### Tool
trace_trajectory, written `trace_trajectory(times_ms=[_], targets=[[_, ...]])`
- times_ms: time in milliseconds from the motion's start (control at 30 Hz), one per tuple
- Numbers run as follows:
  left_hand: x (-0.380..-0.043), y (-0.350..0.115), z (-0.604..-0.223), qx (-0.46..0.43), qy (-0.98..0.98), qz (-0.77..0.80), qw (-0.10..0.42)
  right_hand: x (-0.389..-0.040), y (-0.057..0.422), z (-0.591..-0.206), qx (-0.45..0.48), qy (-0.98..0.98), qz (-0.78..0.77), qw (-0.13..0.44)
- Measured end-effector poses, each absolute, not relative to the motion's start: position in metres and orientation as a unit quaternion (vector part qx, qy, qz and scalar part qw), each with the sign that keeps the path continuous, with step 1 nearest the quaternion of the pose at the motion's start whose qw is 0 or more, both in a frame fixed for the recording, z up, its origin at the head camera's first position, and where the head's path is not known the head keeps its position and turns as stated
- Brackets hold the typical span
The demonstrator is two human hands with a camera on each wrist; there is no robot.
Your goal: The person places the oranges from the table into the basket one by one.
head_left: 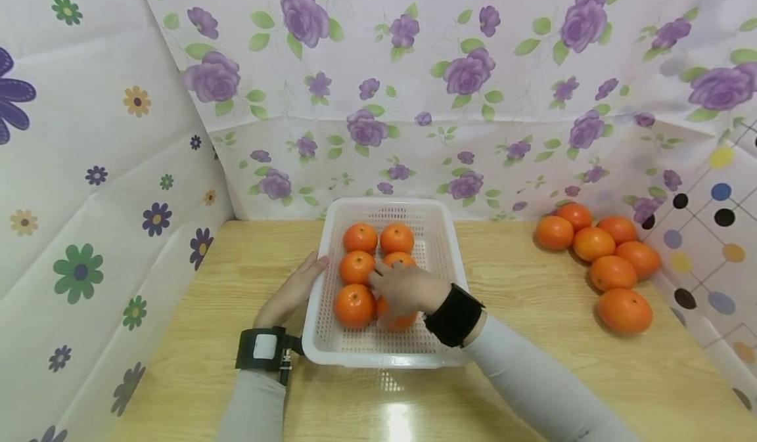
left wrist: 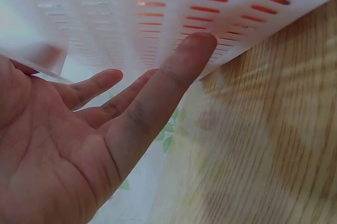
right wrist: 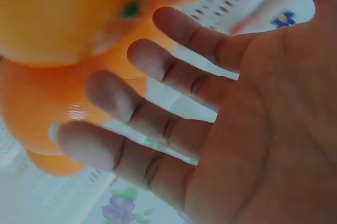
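A white perforated plastic basket (head_left: 455, 258) holds several oranges (head_left: 355, 306) in two columns. My left hand (head_left: 291, 291) is at the basket's left side, with its fingertips right at the rim in the head view. In the left wrist view, the extended fingers (left wrist: 152, 103) lie along the slotted outer wall. My right hand (head_left: 408, 287) reaches into the basket over the right column, partly hiding the nearest orange (head_left: 397, 317) there. Seen from the right wrist, its fingers (right wrist: 163, 108) are spread and slightly bent, close beside the oranges (right wrist: 58, 103).
More oranges (head_left: 613, 273) lie in a loose group on the wooden table (head_left: 514, 337) at the right. Flowered sheeting (head_left: 367, 87) hangs behind the basket and along the left side. A dotted sheet (head_left: 721, 251) borders the right.
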State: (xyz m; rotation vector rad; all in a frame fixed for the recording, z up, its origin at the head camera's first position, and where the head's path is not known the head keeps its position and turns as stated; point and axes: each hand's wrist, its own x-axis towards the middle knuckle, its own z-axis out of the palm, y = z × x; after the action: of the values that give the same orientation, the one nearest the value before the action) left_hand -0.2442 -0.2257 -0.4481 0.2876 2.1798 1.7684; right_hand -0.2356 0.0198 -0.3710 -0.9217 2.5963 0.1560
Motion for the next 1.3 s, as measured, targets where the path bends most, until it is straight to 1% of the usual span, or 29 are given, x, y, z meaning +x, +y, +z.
trace_trajectory(times_ms=[333,533,667,767,933,1133,1300], targets=[[-0.245,-0.226,-0.450,0.097,0.766,0.615,0.159,-0.247,0.034,-0.350,-0.351,0.914,-0.070,0.190],[-0.244,-0.226,-0.449,0.104,0.765,0.615,0.160,-0.254,0.050,-0.343,-0.362,0.906,-0.152,0.158],[-0.244,-0.226,-0.448,0.105,0.768,0.612,0.159,-0.257,0.069,-0.339,-0.368,0.893,-0.232,0.109],[-0.244,-0.226,-0.449,0.102,0.768,0.612,0.159,-0.258,0.086,-0.334,-0.366,0.889,-0.271,0.053],[-0.247,-0.219,-0.451,0.104,0.764,0.615,0.162,-0.258,0.125,-0.328,-0.315,0.894,-0.316,-0.039],[-0.251,-0.213,-0.453,0.104,0.763,0.615,0.169,-0.253,0.172,-0.334,-0.251,0.901,-0.340,-0.099],[-0.245,-0.222,-0.448,0.092,0.772,0.608,0.160,-0.253,0.193,-0.341,-0.217,0.901,-0.347,-0.143]])
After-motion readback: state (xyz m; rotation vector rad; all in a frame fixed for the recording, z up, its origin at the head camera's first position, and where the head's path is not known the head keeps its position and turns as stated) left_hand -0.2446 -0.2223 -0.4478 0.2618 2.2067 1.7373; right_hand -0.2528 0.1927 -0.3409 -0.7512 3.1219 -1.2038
